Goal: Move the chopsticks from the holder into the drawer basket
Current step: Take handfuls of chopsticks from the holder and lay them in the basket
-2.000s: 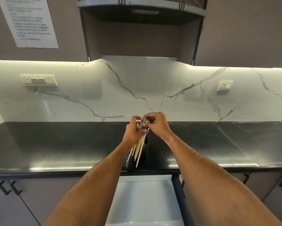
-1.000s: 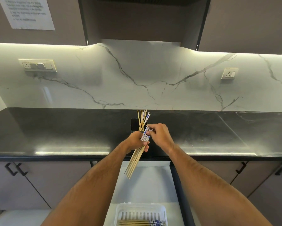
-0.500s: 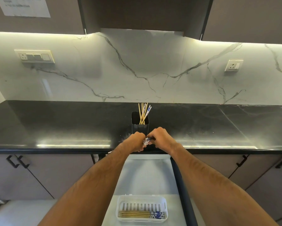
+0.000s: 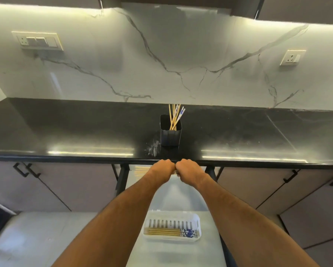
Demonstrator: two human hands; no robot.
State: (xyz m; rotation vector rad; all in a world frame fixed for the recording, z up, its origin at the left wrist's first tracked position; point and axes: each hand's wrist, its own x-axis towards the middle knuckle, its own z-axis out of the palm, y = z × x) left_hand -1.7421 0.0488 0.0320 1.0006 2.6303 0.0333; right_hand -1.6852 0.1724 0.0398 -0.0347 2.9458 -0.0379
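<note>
A black holder (image 4: 170, 134) stands on the black counter with several bamboo chopsticks (image 4: 174, 117) leaning in it. My left hand (image 4: 161, 168) and my right hand (image 4: 187, 170) meet knuckle to knuckle just below the counter's front edge, both gripping a bundle of chopsticks (image 4: 141, 171) held level; its pale tips poke out left of my left hand. Below, a white slotted basket (image 4: 172, 218) sits in the open drawer with several chopsticks (image 4: 169, 232) lying flat in it, blue patterned ends to the right.
The counter's front edge (image 4: 65, 158) runs across the view above the open drawer (image 4: 177, 253). Closed cabinet doors with black handles (image 4: 25, 170) flank the drawer on both sides. Wall sockets (image 4: 291, 57) sit on the marble backsplash.
Both hands pulled a bundle of chopsticks out of the holder, turned it level and lowered it below the counter edge. The view tilted down, revealing the basket in the drawer.
</note>
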